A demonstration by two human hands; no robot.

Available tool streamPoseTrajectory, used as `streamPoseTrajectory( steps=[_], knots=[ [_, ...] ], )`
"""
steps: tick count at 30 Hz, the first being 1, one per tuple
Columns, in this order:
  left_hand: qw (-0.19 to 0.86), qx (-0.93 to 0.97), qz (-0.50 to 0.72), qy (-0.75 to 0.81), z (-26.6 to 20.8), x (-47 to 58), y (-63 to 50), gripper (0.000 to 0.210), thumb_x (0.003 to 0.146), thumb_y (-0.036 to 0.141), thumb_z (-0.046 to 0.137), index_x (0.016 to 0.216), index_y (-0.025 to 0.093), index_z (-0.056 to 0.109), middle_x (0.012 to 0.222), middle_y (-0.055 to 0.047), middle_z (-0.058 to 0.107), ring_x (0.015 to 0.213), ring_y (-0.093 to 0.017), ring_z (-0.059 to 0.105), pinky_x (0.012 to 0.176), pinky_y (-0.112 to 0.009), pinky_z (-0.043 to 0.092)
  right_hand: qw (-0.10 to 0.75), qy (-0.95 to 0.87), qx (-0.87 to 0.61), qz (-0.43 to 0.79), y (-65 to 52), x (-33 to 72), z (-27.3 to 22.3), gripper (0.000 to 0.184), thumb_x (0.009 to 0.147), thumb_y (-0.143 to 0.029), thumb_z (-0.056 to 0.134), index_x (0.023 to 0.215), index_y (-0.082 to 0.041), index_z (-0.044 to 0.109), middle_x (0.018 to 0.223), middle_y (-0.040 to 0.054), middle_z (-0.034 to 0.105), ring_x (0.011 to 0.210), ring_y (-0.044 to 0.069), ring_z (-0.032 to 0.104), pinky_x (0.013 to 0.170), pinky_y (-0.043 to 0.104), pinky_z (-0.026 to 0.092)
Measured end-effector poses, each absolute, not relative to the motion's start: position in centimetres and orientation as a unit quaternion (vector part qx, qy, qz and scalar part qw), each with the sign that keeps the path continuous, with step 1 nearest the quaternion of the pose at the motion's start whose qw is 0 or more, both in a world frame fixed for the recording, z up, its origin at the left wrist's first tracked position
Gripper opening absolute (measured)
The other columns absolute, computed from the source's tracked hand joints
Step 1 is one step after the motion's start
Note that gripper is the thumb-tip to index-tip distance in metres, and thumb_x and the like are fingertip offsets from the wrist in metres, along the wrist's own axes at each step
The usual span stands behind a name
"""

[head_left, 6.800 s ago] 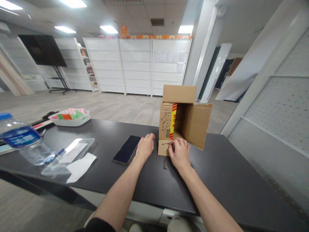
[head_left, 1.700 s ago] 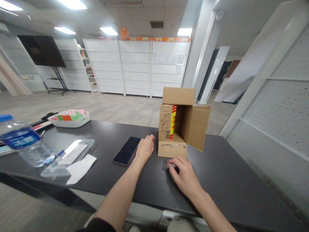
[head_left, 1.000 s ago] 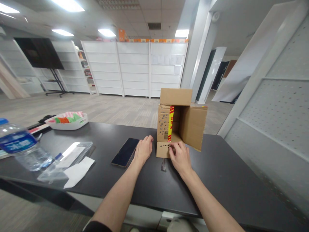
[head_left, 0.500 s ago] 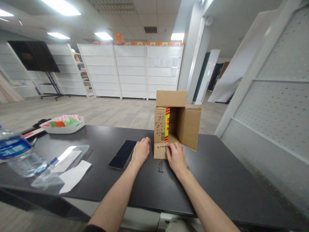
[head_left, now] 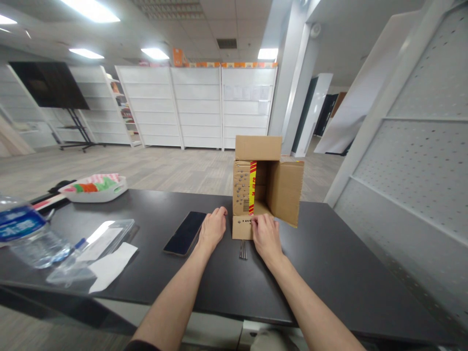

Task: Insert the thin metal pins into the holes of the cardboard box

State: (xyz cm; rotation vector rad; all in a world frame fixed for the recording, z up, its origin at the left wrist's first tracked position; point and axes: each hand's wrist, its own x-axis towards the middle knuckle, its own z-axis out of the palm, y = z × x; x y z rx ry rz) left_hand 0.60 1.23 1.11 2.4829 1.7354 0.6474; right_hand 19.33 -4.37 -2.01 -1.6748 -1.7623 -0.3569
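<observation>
An upright cardboard box (head_left: 240, 170) stands on the dark table, its side flap swung out to the right and its lower front flap (head_left: 239, 231) hanging down with a row of small dark dots. At that lower flap, my right hand (head_left: 266, 234) has its thumb and fingers pinched together at the row; whatever is between them is too small to make out. Just below the flap lie several thin metal nails or screws (head_left: 243, 250). Left of the box, my left hand (head_left: 214, 226) rests with fingers curled inward, beside a dark phone (head_left: 185, 233). Its palm is hidden.
To the left are a clear plastic case (head_left: 109, 239), a torn white paper (head_left: 113, 268) and a water bottle (head_left: 32, 234). Farther back sits a white basket (head_left: 97, 195) with colourful packets. A perforated white panel (head_left: 420, 180) borders the table's right side.
The whole view has shifted very slightly. Both hands and the box keep the same positions relative to each other.
</observation>
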Motion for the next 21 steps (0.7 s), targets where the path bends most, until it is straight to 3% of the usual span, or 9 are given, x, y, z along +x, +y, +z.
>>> streamPoseTrajectory(
  steps=[21],
  knots=[
    [0.02, 0.8, 0.209, 0.562, 0.78, 0.54, 1.39, 0.024, 0.099, 0.018, 0.037, 0.109, 0.023, 0.058, 0.111, -0.006, 0.068, 0.097, -0.018, 0.065, 0.089, -0.031, 0.045, 0.295, -0.671, -0.661, -0.158, -4.29, 18.96, -1.99, 0.021, 0.104, -0.022, 0.041, 0.097, -0.018, 0.061, 0.097, 0.0111, 0.063, 0.092, 0.027, 0.052, 0.079, 0.039, 0.033]
  ],
)
